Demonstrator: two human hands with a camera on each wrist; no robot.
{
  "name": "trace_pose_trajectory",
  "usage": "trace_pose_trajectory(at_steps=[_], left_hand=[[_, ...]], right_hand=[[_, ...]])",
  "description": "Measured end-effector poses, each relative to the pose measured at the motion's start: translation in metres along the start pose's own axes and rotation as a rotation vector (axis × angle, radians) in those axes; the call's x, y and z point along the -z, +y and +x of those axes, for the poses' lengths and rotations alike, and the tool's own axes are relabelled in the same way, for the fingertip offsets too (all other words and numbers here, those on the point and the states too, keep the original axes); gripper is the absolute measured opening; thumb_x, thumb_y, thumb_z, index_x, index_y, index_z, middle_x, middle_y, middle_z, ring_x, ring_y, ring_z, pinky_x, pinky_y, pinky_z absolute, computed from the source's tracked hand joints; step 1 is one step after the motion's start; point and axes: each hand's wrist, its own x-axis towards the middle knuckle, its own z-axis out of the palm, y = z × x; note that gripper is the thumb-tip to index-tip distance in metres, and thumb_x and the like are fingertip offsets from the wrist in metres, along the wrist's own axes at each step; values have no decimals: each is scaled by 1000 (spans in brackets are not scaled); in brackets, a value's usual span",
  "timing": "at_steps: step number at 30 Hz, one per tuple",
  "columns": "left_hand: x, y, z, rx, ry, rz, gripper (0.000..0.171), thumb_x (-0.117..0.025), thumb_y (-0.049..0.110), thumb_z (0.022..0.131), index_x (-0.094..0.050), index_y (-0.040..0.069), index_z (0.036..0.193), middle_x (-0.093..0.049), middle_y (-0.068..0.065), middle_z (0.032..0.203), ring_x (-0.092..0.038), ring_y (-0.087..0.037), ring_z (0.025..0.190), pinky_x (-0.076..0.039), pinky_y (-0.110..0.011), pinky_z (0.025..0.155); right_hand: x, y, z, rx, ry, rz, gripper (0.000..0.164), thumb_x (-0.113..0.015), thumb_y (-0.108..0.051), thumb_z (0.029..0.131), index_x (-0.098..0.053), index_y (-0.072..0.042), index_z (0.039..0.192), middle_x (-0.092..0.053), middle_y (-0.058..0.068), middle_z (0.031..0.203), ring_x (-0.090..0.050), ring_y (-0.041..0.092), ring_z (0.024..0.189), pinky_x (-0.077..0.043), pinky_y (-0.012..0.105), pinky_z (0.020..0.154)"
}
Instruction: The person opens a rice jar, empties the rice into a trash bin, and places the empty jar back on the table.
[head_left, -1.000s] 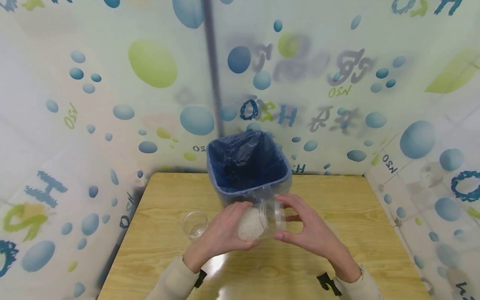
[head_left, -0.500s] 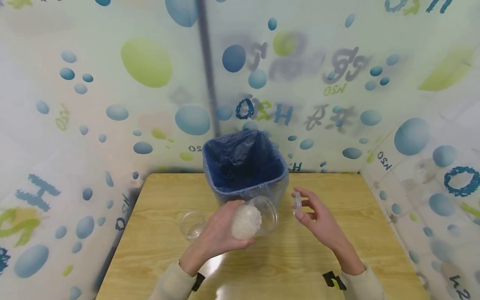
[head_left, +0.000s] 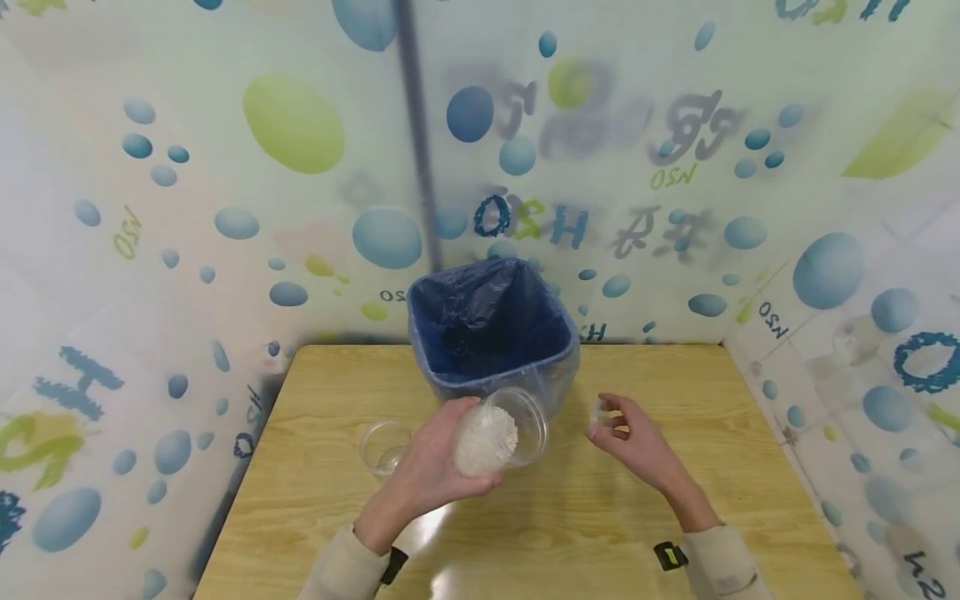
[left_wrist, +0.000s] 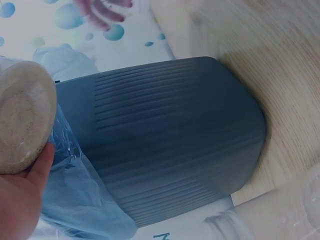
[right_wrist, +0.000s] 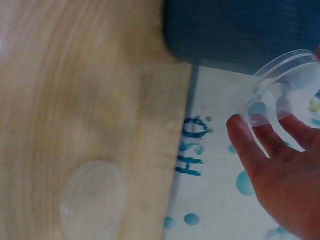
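My left hand point(head_left: 431, 467) grips a clear jar point(head_left: 528, 425) of white grains that look like rice. Its mouth tilts to the right, in front of the bin point(head_left: 517, 379). In the left wrist view the jar's round base point(left_wrist: 22, 117) shows grain packed against it. To the right, my right hand point(head_left: 633, 437) pinches a clear round lid point(right_wrist: 285, 82) by its edge, apart from the jar. Left of my left hand, a clear round container point(head_left: 385, 448) sits on the table.
The bin carries a blue plastic liner point(left_wrist: 85, 195) and stands at the table's back. A patterned wall point(head_left: 645, 167) rises close behind the wooden table point(head_left: 675, 392). In the right wrist view a pale translucent disc point(right_wrist: 94, 200) shows over the table.
My right hand has pulled the lid away from the jar to the right, then lowered slightly. My left hand has moved the jar a little left, and its uncovered mouth now shows.
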Motion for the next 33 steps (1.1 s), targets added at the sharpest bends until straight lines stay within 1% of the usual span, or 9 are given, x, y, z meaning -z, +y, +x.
trace_pose_trajectory(at_steps=[2, 4, 5, 7, 13, 20, 26, 30, 33], left_hand=[[1, 0, -1, 9, 4, -8, 99, -96, 40, 58, -53, 7, 140, -64, -7, 131, -65, -24, 111, -57, -44, 87], [1, -1, -2, 12, 10, -17, 99, -96, 40, 57, -53, 7, 140, -64, -7, 130, -65, -24, 110, -57, -44, 87], [2, -1, -3, 9, 14, -19, 99, -96, 39, 57, -53, 7, 140, -64, -8, 129, -65, -25, 109, -57, -44, 86], [2, -1, -3, 6, 18, -25, 98, -97, 39, 57, -53, 7, 139, -64, -7, 128, -65, -24, 109, -57, -44, 86], [2, -2, -5, 16, 31, -29, 99, -97, 38, 56, -53, 8, 139, -64, -7, 129, -65, -24, 109, -57, -44, 85], [4, -4, -7, 15, 49, -47, 100, -97, 37, 56, -53, 7, 140, -64, -10, 131, -65, -26, 110, -57, -46, 87], [8, -6, -9, 24, 64, -45, 100, -97, 38, 57, -52, 7, 141, -64, -10, 132, -65, -26, 110, -57, -47, 86], [10, -6, -11, 28, 64, -44, 100, -97, 39, 58, -52, 9, 142, -64, -8, 133, -65, -25, 109, -57, -46, 85], [12, -6, -12, 34, 69, -53, 99, -97, 38, 58, -52, 10, 142, -64, -7, 132, -65, -24, 109, -57, -45, 85]], right_hand=[[-4, 11, 2, -37, -18, -56, 76, -72, -44, 96, -42, -5, 153, -50, 21, 146, -57, 38, 120, -53, 51, 93], [-9, 18, 4, -60, -36, -119, 81, -73, -49, 93, -42, -5, 153, -48, 23, 147, -55, 41, 121, -52, 55, 94], [-11, 22, 4, -72, -41, -156, 83, -73, -52, 92, -43, -5, 153, -48, 22, 147, -55, 41, 121, -53, 55, 92], [-16, 28, 5, -77, -51, -213, 85, -74, -54, 91, -44, -4, 152, -47, 23, 147, -56, 42, 121, -53, 56, 92], [-29, 35, 6, -27, -63, -400, 82, -79, -51, 86, -52, 0, 145, -53, 27, 136, -59, 45, 117, -51, 60, 93], [-43, 40, 7, -34, -135, -605, 76, -83, -45, 83, -57, -1, 138, -56, 24, 128, -59, 44, 110, -55, 58, 82], [-52, 43, 6, 5, -187, -675, 76, -88, -38, 77, -58, 4, 133, -57, 24, 121, -57, 41, 103, -54, 55, 82], [-56, 45, 5, 28, -187, -708, 76, -91, -40, 75, -59, 3, 130, -57, 23, 116, -57, 41, 99, -53, 55, 82], [-58, 46, 3, 41, -178, -707, 75, -92, -39, 74, -60, 2, 128, -56, 21, 114, -56, 39, 96, -52, 54, 81]])
